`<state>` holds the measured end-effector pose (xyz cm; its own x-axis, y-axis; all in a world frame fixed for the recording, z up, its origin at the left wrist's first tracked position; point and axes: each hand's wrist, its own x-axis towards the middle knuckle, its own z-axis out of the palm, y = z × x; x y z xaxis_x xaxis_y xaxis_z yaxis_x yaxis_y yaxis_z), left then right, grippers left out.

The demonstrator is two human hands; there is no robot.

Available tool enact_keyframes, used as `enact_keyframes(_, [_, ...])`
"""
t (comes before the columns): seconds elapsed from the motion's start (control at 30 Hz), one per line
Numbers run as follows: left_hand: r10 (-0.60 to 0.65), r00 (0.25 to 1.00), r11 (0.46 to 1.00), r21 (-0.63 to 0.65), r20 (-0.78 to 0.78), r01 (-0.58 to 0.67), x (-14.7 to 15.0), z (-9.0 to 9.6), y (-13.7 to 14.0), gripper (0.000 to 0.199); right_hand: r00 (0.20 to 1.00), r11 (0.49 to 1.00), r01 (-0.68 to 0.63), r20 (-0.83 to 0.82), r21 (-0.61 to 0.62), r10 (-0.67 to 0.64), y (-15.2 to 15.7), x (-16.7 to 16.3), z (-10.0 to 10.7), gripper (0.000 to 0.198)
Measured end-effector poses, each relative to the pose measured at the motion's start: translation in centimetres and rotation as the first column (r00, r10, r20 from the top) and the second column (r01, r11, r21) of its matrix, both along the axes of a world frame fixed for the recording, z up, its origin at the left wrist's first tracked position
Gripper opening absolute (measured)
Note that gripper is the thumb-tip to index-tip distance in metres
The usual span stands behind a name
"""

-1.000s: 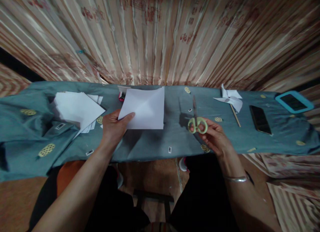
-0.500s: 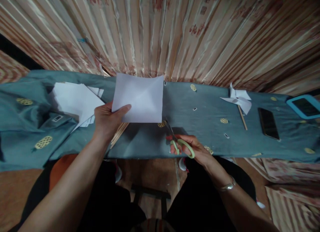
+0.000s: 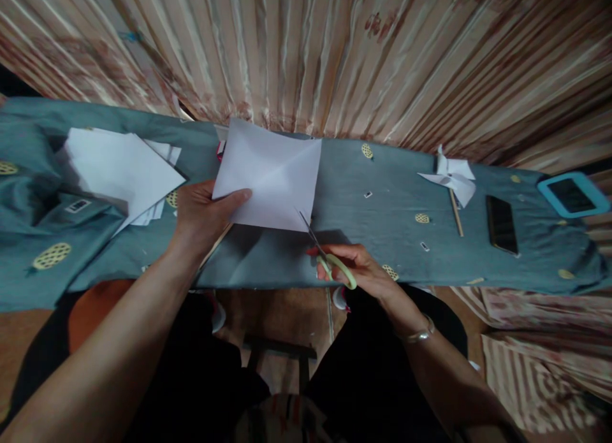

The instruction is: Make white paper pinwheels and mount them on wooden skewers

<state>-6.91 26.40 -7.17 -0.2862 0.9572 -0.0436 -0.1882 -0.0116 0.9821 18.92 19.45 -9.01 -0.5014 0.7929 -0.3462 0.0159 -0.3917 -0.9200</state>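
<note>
My left hand point(image 3: 203, 217) grips a white sheet of paper point(image 3: 268, 175) by its left side, thumb on top, and holds it above the cloth. Faint diagonal creases cross at the sheet's middle. In my right hand point(image 3: 351, 264) is a pair of scissors point(image 3: 342, 271) with light green handles, my fingers in the loops. Their blades reach the sheet's lower right corner, one blade showing over the paper. Whether they have cut into it I cannot tell. Thin wooden sticks point(image 3: 213, 246) lie partly hidden under my left hand and the sheet.
A pile of white paper point(image 3: 115, 169) lies at the left on the green cloth point(image 3: 377, 223). To the right are a paper pinwheel point(image 3: 454, 178) on a stick, a black phone point(image 3: 502, 224) and a blue-framed tablet point(image 3: 574, 196). A pleated curtain point(image 3: 306, 60) hangs behind.
The scissors have come up from just below the sheet to its lower right corner. The sheet has turned slightly clockwise in my left hand. My view has shifted a little.
</note>
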Motion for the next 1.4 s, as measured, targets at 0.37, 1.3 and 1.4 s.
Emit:
enact_keyframes(0.37, [0.005, 0.998, 1.0, 0.002, -0.06, -0.004, -0.3, -0.5, 0.0, 0.021, 0.999, 0.998, -0.034, 0.039, 0.056, 0.032, -0.1, 0.2, -0.3, 0.058])
enact_keyframes(1.3, [-0.107, 0.973, 0.99, -0.111, -0.203, 0.086, -1.2, -1.0, -0.2, 0.023, 0.994, 0.998, -0.062, 0.093, 0.031, 0.059, -0.2, -0.2, -0.4, 0.057])
enact_keyframes(1.4, [-0.107, 0.974, 0.99, -0.108, -0.201, 0.086, -1.3, -1.0, -0.2, 0.024, 0.994, 0.998, -0.057, 0.096, 0.034, 0.054, -0.2, -0.3, -0.5, 0.058])
